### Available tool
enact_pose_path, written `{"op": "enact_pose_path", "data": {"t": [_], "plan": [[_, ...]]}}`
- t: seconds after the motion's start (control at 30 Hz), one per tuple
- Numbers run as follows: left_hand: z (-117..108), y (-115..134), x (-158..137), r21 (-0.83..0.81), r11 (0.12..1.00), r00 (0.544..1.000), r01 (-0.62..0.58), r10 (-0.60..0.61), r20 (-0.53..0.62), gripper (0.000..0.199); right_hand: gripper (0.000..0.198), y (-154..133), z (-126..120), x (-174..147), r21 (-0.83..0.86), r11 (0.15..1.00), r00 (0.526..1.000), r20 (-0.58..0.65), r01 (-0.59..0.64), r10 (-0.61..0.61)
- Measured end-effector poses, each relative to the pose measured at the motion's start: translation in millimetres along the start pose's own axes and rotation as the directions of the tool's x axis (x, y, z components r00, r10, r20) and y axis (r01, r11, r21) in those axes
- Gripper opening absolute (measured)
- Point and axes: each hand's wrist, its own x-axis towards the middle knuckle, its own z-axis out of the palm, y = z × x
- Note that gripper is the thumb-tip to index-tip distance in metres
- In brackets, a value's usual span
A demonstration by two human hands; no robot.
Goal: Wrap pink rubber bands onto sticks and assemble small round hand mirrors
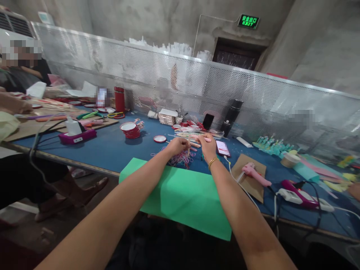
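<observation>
While left hand (179,146) is pinching pale strip (189,149), ends projecting above and below tight pinch, we are gripping pink stick (207,140) in curled right hand (208,149).

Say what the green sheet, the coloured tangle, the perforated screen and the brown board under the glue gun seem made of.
Green sheet: matte, perhaps paper or thin foam; smooth, straight-edged.
Coloured tangle: thread or thin elastic, judging by its fine loops; sheen unclear.
Perforated screen: likely metal, silvery, with glints along its top edge.
Brown board: probably cardboard, dull and flat.
</observation>
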Motion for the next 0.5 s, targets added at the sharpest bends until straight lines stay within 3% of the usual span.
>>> {"op": "enact_pose_path", "data": {"t": [0.2,0.5], "plan": [[-2,9,-5,-0.08,0.997,1.0,0.011,-0.009,0.028,0.025,0.023,-1,-1,-2,0.029,0.999,1.0,0.004,-0.022,0.022],[-2,7,-5,-0.056,0.998,0.999,0.035,-0.034,0.018,0.026,0.023,2,-1,-2,0.027,0.999,0.999,0.001,-0.045,0.045]]}}
